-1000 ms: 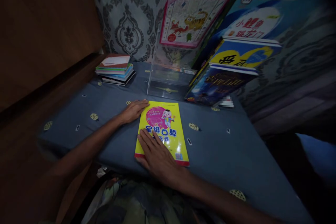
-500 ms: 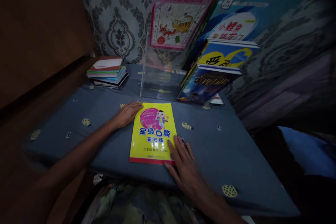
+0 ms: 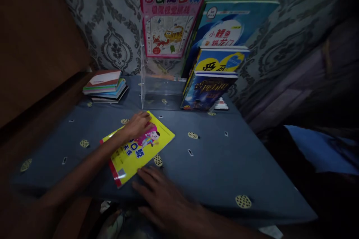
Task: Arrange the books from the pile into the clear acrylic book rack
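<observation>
A thin yellow workbook (image 3: 157,142) lies tilted on the cloth-covered table. Its cover has a cartoon child, blue lettering and a red strip along the bottom edge. My left hand (image 3: 137,125) rests on the workbook near its upper corner, fingers extended over the cover; that hand and forearm hide part of the print. By the lower right edge of the same book is my right hand (image 3: 161,192), its fingers spread and slightly blurred, with the fingertips near or touching that edge. Whether they press on it I cannot tell.
A clear acrylic rack (image 3: 143,93) at the back holds a pink picture book (image 3: 168,30) and several bluish books (image 3: 207,89). A stack of small books (image 3: 103,82) sits at the back left. The grey-blue tablecloth (image 3: 213,171) has pineapple prints. Brown furniture (image 3: 36,44) stands left.
The workbook has turned clockwise and slid left. My left hand has moved onto its cover. My right hand has shifted left and nearer to me, and the view has moved slightly.
</observation>
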Demonstrator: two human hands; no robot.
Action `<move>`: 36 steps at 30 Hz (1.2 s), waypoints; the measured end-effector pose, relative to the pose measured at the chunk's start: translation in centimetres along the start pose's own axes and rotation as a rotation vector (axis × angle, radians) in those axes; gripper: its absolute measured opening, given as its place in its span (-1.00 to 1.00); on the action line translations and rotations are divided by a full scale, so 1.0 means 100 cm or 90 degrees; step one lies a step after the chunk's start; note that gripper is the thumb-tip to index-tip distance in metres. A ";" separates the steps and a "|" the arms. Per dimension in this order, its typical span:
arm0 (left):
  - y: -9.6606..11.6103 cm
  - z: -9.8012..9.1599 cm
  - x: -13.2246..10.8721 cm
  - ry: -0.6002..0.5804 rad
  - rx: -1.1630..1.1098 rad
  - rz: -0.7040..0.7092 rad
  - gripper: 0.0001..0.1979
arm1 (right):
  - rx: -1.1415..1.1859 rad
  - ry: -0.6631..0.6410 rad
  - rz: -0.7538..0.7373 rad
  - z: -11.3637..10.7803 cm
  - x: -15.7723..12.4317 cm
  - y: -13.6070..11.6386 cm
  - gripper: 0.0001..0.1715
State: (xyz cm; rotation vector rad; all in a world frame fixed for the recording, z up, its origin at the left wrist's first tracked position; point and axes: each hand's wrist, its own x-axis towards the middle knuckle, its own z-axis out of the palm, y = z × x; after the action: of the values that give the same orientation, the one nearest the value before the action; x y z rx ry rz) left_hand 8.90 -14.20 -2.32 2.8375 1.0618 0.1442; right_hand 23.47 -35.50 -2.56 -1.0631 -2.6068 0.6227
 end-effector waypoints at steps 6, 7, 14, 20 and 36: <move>0.055 -0.004 -0.025 -0.025 0.028 0.045 -0.58 | 0.056 0.002 -0.098 -0.014 0.009 0.023 -0.57; 0.062 -0.004 -0.030 -0.034 0.037 0.045 -0.56 | 0.069 0.014 -0.101 -0.015 0.007 0.030 -0.61; 0.088 -0.003 -0.036 -0.100 0.110 0.019 -0.72 | 0.161 0.321 0.049 -0.025 -0.004 0.079 -0.66; 0.083 -0.013 -0.034 -0.090 0.039 0.010 -0.80 | 0.280 0.537 0.257 -0.036 -0.008 0.110 -0.59; 0.071 -0.005 -0.041 0.019 -0.111 -0.005 -0.73 | 0.318 0.438 0.257 -0.028 -0.007 0.110 -0.56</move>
State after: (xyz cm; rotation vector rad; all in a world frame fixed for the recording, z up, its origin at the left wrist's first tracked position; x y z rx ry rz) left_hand 10.32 -22.16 -1.08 2.6838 1.0122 0.2651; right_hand 31.63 -28.16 -5.45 -1.3308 -1.5618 0.7640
